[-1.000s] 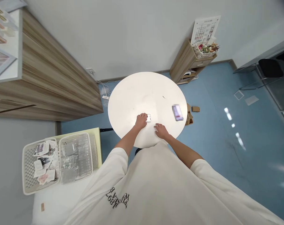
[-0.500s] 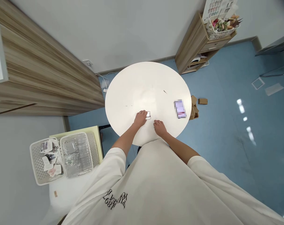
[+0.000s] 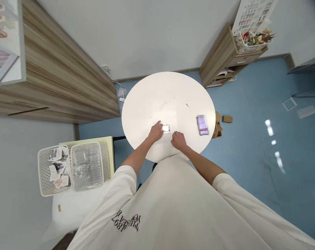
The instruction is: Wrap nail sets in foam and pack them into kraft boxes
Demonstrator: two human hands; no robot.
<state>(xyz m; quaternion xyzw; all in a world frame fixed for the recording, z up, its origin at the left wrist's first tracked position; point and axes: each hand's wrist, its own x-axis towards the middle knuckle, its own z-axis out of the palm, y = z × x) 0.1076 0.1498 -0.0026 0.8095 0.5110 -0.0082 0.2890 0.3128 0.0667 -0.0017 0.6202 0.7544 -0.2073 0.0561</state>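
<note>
A small flat clear plastic box [image 3: 166,128] with a white inside and small dark spots lies on the white oval table [image 3: 152,90]. My left hand [image 3: 155,132] grips its left end, fingers at the upper side and thumb lower down. Just to the right of the box, and apart from it, my right hand [image 3: 178,140] rests near the table's front with its fingers curled in. Whatever may be inside those fingers is hidden. Farther right on the table lies a blurred purple phone-like object [image 3: 202,125].
White baskets [image 3: 102,163] with clear plastic boxes and small packets stand at the lower left. A wooden cabinet [image 3: 69,76] rises on the left. Cardboard boxes [image 3: 218,126] lie on the floor right of the table. A shelf unit [image 3: 220,59] carries a flower basket [image 3: 253,41].
The view has shifted slightly. My left hand covers less of the clear box, and more of its white inside shows. My right hand stays close by, fingers still curled.
</note>
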